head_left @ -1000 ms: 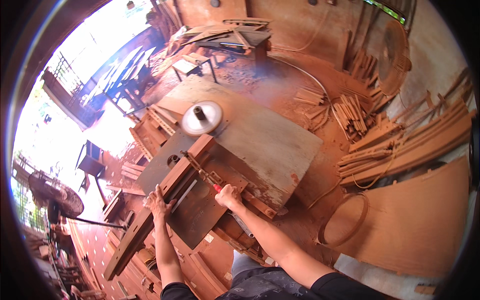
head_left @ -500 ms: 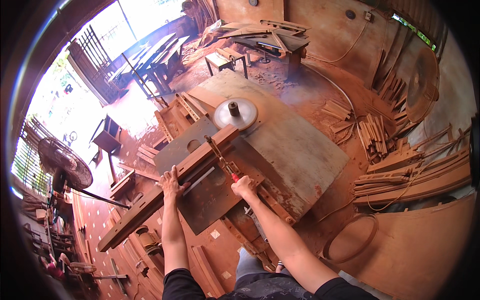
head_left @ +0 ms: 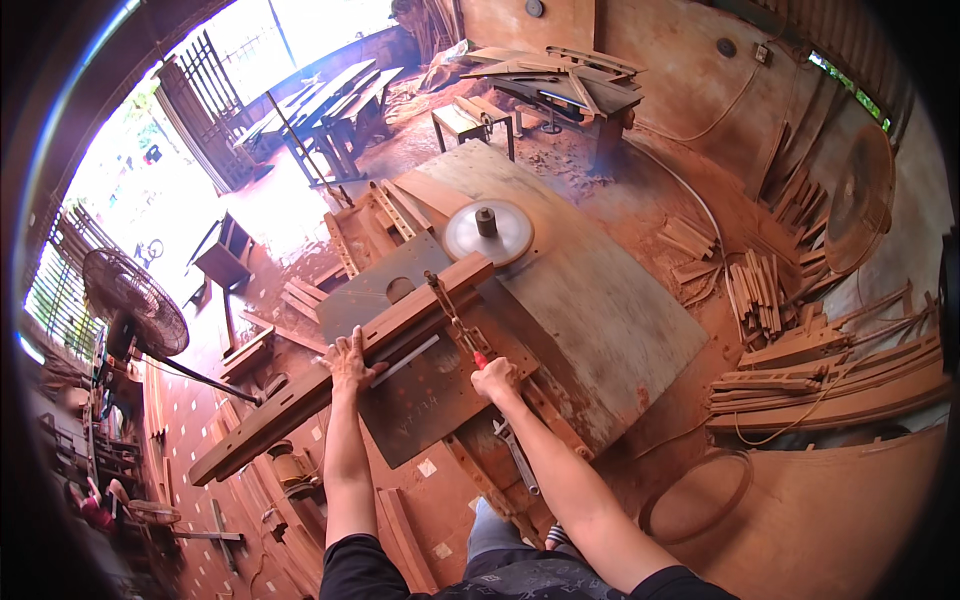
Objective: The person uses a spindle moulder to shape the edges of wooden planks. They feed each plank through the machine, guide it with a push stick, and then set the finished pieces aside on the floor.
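Note:
A long reddish-brown wooden beam [head_left: 290, 405] lies slantwise across a dark metal sliding plate [head_left: 400, 425] on a saw table. Its far end is close beside the round saw blade [head_left: 505, 232], which looks smooth and blurred. My left hand [head_left: 348, 364] grips the beam near its middle, fingers spread over the top and thumb on the near side. Around the red handle of a metal toggle clamp [head_left: 456, 322] my right hand [head_left: 496, 380] is closed. The clamp's arm reaches over the beam near its far end.
The pale saw table [head_left: 620, 320] extends right of the blade. An open-ended wrench [head_left: 518, 455] lies by my right forearm. A standing fan [head_left: 135, 300] is at the left, with another fan [head_left: 850, 205] at the right. Stacked wood strips [head_left: 755, 290] and a plank-covered bench [head_left: 560, 80] stand beyond.
The view has shifted, so most of the scene sits slightly farther right. Both hands keep their holds on the beam and the clamp handle. More of the wrench shows now.

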`<move>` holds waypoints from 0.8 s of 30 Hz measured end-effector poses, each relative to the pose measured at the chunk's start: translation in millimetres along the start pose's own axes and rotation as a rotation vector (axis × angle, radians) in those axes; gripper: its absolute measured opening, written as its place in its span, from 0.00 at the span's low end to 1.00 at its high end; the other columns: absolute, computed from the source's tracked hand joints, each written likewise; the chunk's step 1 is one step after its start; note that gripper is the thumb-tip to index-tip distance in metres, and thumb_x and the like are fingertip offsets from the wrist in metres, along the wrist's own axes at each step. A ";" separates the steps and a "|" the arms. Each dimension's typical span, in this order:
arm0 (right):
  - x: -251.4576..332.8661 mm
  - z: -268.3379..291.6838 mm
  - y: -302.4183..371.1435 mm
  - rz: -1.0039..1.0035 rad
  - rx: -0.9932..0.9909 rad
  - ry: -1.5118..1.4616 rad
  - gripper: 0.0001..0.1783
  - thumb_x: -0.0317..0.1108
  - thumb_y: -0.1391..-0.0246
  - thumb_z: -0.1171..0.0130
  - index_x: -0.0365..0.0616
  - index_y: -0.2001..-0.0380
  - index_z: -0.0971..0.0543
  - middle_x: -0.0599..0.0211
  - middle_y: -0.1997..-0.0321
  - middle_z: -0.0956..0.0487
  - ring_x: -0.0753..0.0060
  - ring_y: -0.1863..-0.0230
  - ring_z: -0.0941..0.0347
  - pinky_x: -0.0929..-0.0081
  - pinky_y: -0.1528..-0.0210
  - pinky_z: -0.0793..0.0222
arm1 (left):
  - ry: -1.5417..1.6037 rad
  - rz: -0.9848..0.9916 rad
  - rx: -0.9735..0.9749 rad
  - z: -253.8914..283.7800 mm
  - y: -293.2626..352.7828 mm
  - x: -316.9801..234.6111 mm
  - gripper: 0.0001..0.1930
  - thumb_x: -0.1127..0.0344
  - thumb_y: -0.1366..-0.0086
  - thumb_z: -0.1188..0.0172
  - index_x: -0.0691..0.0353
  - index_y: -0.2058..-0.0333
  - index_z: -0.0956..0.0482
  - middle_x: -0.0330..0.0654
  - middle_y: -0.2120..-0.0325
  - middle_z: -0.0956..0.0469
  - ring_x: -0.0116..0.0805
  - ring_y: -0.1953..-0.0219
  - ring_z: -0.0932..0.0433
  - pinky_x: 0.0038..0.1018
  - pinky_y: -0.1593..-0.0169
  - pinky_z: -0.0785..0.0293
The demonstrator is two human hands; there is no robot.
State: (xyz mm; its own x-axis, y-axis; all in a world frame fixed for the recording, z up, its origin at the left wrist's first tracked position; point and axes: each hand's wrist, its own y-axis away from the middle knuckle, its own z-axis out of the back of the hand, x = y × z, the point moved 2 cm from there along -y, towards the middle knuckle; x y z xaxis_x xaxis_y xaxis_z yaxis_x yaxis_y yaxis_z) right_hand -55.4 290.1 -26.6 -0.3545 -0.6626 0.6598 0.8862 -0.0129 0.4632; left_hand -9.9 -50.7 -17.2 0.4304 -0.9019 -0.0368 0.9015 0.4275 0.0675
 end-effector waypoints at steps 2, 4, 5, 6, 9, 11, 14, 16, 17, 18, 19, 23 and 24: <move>3.5 3.2 7.4 -0.005 0.004 0.012 0.15 0.40 0.47 0.36 0.37 0.68 0.12 0.37 0.55 0.13 0.41 0.48 0.14 0.56 0.45 0.18 | -0.013 0.016 0.040 1.5 1.4 1.3 0.63 0.30 0.49 0.24 0.40 0.21 0.50 0.48 0.32 0.40 0.59 0.27 0.40 0.82 0.29 0.59; 5.3 5.3 8.7 -0.010 0.000 0.015 0.16 0.40 0.48 0.36 0.36 0.68 0.12 0.36 0.55 0.13 0.40 0.48 0.14 0.55 0.44 0.19 | -0.020 0.024 0.062 3.5 1.1 0.3 0.63 0.30 0.49 0.24 0.39 0.21 0.50 0.48 0.31 0.40 0.59 0.27 0.41 0.82 0.29 0.59; 5.1 5.4 6.8 -0.014 -0.005 0.012 0.16 0.41 0.48 0.36 0.36 0.67 0.12 0.35 0.54 0.14 0.38 0.47 0.15 0.54 0.43 0.19 | -0.021 0.023 0.063 3.9 -0.4 -0.9 0.63 0.30 0.49 0.24 0.39 0.21 0.50 0.48 0.31 0.40 0.59 0.27 0.41 0.82 0.29 0.59; 5.4 5.1 4.7 -0.017 -0.009 0.009 0.17 0.41 0.48 0.36 0.36 0.66 0.12 0.34 0.54 0.14 0.37 0.47 0.16 0.54 0.42 0.20 | -0.023 0.024 0.065 5.4 -1.5 -1.0 0.63 0.30 0.49 0.24 0.39 0.21 0.51 0.48 0.30 0.40 0.59 0.26 0.41 0.82 0.29 0.59; 5.6 5.0 7.8 -0.008 0.005 -0.024 0.17 0.40 0.48 0.36 0.36 0.66 0.12 0.33 0.53 0.14 0.37 0.46 0.16 0.54 0.42 0.20 | -0.002 0.020 0.041 2.7 0.5 1.2 0.64 0.30 0.50 0.24 0.39 0.21 0.51 0.48 0.30 0.40 0.59 0.26 0.41 0.82 0.29 0.58; 5.7 5.0 6.5 -0.005 0.017 0.005 0.17 0.40 0.48 0.36 0.35 0.64 0.12 0.36 0.53 0.14 0.39 0.46 0.15 0.55 0.43 0.19 | -0.010 0.027 0.041 3.1 1.5 0.1 0.64 0.31 0.50 0.23 0.40 0.21 0.51 0.47 0.32 0.40 0.55 0.26 0.41 0.80 0.28 0.57; 4.6 1.3 0.5 -0.012 -0.024 0.048 0.19 0.39 0.48 0.37 0.34 0.62 0.12 0.36 0.52 0.14 0.40 0.46 0.15 0.54 0.43 0.19 | -0.048 0.039 0.049 6.7 1.0 -4.6 0.64 0.31 0.50 0.24 0.40 0.21 0.51 0.47 0.33 0.39 0.55 0.27 0.41 0.79 0.28 0.55; 2.7 0.5 -1.9 0.015 -0.011 0.053 0.20 0.40 0.48 0.37 0.32 0.60 0.12 0.35 0.51 0.14 0.39 0.46 0.15 0.53 0.42 0.19 | -0.043 0.026 0.017 6.8 2.0 -4.6 0.64 0.30 0.51 0.23 0.40 0.21 0.50 0.48 0.33 0.39 0.58 0.28 0.40 0.79 0.29 0.53; 2.2 -0.2 -0.7 0.016 -0.006 0.051 0.20 0.40 0.48 0.37 0.32 0.61 0.12 0.34 0.51 0.14 0.38 0.46 0.16 0.53 0.42 0.19 | -0.047 0.026 0.023 6.3 3.3 -1.7 0.64 0.30 0.51 0.23 0.40 0.21 0.50 0.48 0.33 0.39 0.58 0.28 0.41 0.80 0.29 0.53; 2.0 -1.2 0.7 0.018 -0.002 0.049 0.20 0.39 0.48 0.38 0.32 0.61 0.12 0.34 0.52 0.14 0.38 0.46 0.16 0.53 0.42 0.20 | -0.051 0.027 0.030 5.8 3.7 0.5 0.65 0.29 0.51 0.23 0.39 0.21 0.50 0.49 0.32 0.39 0.59 0.27 0.41 0.81 0.30 0.54; 2.7 -1.0 1.7 0.017 0.001 0.047 0.20 0.39 0.48 0.39 0.32 0.62 0.12 0.33 0.52 0.14 0.37 0.46 0.16 0.53 0.41 0.20 | -0.054 0.025 0.037 6.5 4.1 0.0 0.65 0.29 0.51 0.23 0.39 0.21 0.50 0.50 0.31 0.39 0.60 0.27 0.41 0.82 0.30 0.54; 4.5 4.1 3.1 0.019 -0.008 0.050 0.20 0.40 0.47 0.39 0.31 0.62 0.12 0.31 0.53 0.15 0.37 0.45 0.16 0.53 0.42 0.20 | -0.056 0.028 0.027 7.0 3.4 -4.7 0.64 0.28 0.51 0.24 0.40 0.21 0.50 0.51 0.31 0.39 0.61 0.27 0.41 0.81 0.30 0.53; 5.4 3.3 1.8 0.024 -0.021 0.061 0.19 0.39 0.47 0.37 0.32 0.62 0.12 0.35 0.52 0.14 0.37 0.46 0.16 0.52 0.42 0.20 | -0.060 0.028 0.025 7.5 2.4 -4.7 0.64 0.28 0.50 0.24 0.40 0.21 0.51 0.51 0.31 0.39 0.61 0.28 0.41 0.81 0.30 0.53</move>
State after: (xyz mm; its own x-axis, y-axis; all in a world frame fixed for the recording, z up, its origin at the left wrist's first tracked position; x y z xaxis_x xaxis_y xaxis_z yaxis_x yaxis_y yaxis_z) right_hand -56.7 289.0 -20.2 -0.3149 -0.7075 0.6327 0.9004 -0.0118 0.4349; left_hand -10.0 -45.9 -9.3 0.4513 -0.8920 0.0252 0.8874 0.4515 0.0926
